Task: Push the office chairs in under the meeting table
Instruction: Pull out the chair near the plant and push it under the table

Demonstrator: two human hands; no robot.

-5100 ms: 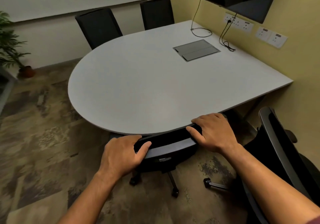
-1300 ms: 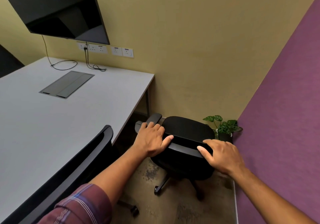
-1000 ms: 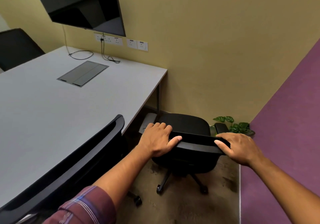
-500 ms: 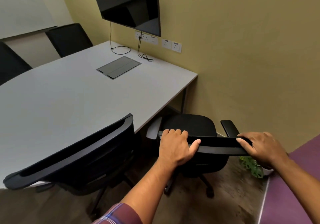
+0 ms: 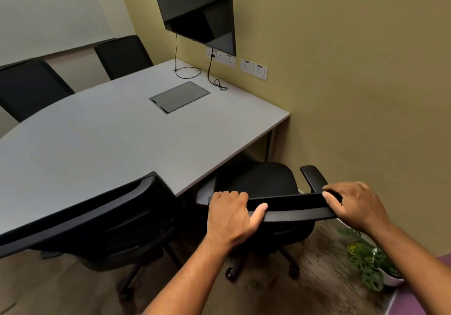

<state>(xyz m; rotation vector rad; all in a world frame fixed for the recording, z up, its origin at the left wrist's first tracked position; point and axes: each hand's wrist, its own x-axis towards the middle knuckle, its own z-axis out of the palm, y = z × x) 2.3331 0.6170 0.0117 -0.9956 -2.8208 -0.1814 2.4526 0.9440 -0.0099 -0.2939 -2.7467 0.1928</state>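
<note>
A black office chair point(image 5: 266, 180) stands at the near right corner of the grey meeting table point(image 5: 102, 139), its seat front just under the table edge. My left hand point(image 5: 230, 217) grips the left end of its backrest top and my right hand point(image 5: 353, 205) grips the right end. A second black chair point(image 5: 97, 219) stands to the left with its back against the table's near edge. Two more black chairs point(image 5: 122, 56) sit at the far side.
A yellow wall point(image 5: 353, 95) runs close on the right, with a wall screen point(image 5: 197, 7), sockets and dangling cables. A potted plant point(image 5: 368, 266) stands on the carpet right of the chair's base. A grey cable hatch point(image 5: 179, 97) is set in the tabletop.
The chair I hold has swung round to face the table and rolled toward its edge. My view has turned left. Five seconds ago I held another chair at the table's rounded end.
</note>
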